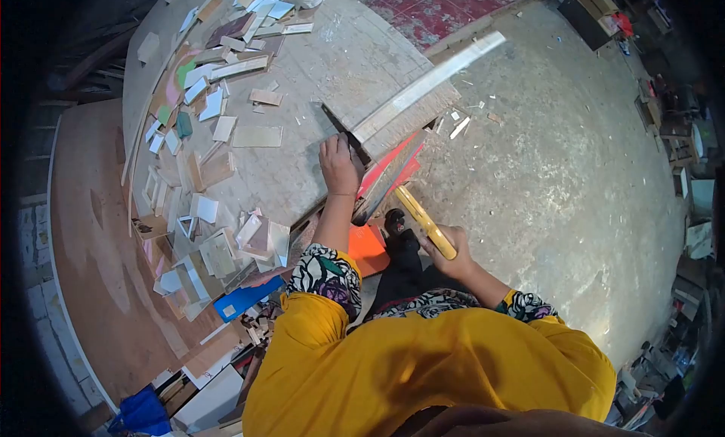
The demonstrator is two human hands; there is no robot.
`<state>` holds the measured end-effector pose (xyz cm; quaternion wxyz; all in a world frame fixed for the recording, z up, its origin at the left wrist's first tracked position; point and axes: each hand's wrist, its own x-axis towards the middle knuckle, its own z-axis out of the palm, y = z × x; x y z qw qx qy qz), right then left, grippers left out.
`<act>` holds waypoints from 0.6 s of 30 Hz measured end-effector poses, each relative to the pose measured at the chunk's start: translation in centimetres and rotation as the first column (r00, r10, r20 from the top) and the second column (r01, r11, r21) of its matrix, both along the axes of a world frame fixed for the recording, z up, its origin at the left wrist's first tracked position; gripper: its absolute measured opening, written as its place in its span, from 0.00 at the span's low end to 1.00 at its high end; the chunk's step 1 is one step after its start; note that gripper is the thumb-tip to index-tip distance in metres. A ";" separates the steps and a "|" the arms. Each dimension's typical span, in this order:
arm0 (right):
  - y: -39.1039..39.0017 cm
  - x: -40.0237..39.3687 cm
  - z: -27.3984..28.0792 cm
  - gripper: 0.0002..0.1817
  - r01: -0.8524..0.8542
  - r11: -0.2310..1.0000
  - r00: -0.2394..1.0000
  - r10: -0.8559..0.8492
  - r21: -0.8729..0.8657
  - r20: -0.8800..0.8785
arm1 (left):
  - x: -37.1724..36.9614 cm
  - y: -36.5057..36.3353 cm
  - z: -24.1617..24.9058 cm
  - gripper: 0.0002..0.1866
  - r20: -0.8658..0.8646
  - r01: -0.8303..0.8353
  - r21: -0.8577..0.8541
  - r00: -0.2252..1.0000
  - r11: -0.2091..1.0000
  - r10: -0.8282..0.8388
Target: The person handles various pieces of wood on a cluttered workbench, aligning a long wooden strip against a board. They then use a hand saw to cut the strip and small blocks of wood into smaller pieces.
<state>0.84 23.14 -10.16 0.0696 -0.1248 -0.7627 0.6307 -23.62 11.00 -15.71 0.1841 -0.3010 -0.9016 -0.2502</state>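
Note:
My left hand (339, 163) rests at the table's near edge, fingers closed around a dark, narrow piece whose shape I cannot make out. Just beyond it, a long pale wooden strip (430, 83) lies across the table corner, its far end sticking out over the floor. In my right hand (451, 252) is a yellow-handled tool (425, 221), gripped near the handle's lower end. Its upper end reaches towards red pieces (389, 167) beside the table edge; the tool's head is hard to make out there.
Many wood and white offcuts (257, 136) lie over the left of the worktable (332, 59). An orange object (367, 250) and a blue one (246, 299) are near my left arm. Scraps (460, 127) lie on the concrete floor (544, 157) at the right.

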 end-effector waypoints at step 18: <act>-0.9 1.2 -0.6 0.09 -0.018 0.999 0.999 0.020 0.035 -0.043 | 1.2 0.0 0.4 0.16 0.018 -0.048 -0.151 0.998 0.987 0.052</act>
